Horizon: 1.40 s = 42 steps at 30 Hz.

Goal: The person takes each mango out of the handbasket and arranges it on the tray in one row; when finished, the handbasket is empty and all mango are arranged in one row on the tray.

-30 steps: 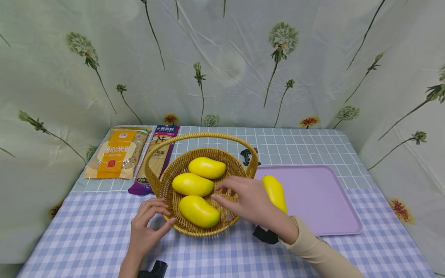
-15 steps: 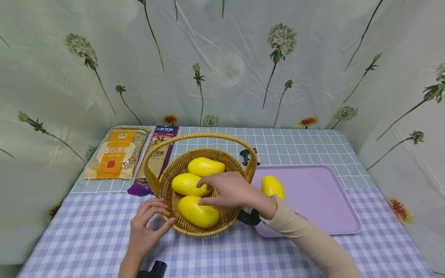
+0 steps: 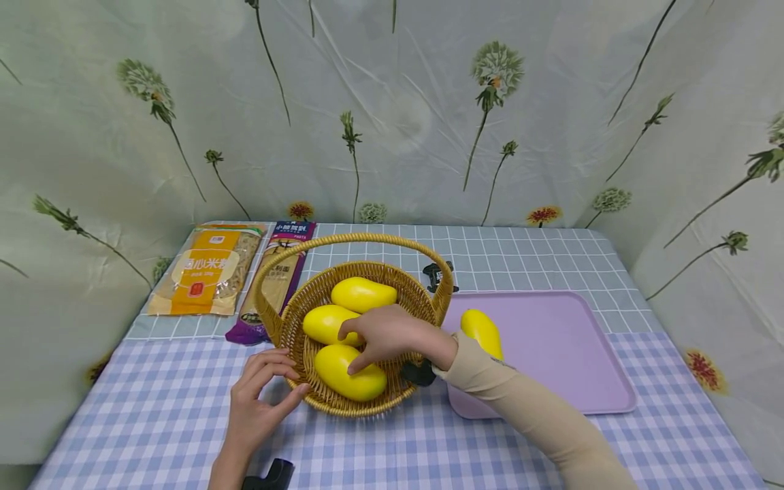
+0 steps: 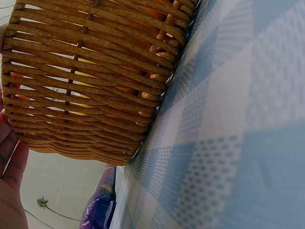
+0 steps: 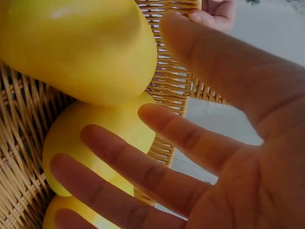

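Right hand [image 3: 387, 335] farther left, fingers [image 5: 125, 153] spread

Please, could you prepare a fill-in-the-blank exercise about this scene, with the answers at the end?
The basket holds ____ yellow fruits.
The tray holds ____ yellow fruit.
The orange-labelled package lies to the ____ of the basket.
The left hand touches the rim of the ____.
Missing words: three; one; left; basket.

Even light, dimmer right wrist view
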Each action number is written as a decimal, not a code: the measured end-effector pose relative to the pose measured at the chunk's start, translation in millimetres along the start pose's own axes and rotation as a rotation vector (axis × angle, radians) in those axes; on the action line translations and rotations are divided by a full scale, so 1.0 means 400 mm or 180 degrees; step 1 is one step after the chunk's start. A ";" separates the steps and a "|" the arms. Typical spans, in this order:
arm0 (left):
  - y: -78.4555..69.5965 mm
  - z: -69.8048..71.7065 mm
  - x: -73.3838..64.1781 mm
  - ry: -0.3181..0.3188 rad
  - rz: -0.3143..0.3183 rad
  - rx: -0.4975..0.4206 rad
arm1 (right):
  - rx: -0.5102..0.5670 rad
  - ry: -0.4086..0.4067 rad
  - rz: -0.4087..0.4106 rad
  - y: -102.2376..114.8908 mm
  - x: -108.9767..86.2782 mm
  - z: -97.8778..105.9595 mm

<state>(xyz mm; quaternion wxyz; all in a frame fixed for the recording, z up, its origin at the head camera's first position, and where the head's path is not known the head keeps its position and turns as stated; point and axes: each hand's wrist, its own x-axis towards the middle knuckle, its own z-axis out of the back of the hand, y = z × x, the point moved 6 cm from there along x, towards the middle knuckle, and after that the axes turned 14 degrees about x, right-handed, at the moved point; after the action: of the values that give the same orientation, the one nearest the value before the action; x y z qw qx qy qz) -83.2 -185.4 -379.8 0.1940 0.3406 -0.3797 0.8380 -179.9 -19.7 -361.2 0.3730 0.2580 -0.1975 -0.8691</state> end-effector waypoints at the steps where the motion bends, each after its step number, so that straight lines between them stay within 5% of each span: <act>1: 0.000 0.000 0.000 -0.0001 -0.0002 -0.0003 | -0.0022 0.0025 -0.0008 0.002 0.004 -0.003; 22: 0.003 -0.002 0.000 0.0018 0.0011 -0.0020 | -0.0296 0.0145 -0.0260 0.020 0.043 -0.047; 35: -0.001 -0.001 0.001 0.0021 0.0006 -0.0005 | 0.0307 0.0365 -0.0171 0.008 0.046 -0.053; 42: 0.053 -0.017 -0.033 0.0020 0.0021 0.0007 | 0.0272 0.0494 -0.0201 -0.007 0.039 -0.054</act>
<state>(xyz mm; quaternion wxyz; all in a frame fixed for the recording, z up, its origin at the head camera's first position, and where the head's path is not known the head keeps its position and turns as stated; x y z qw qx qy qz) -89.4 -194.5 -403.0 0.1920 0.3368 -0.3794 0.8401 -178.0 -32.9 -384.4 0.3483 0.3463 -0.1967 -0.8486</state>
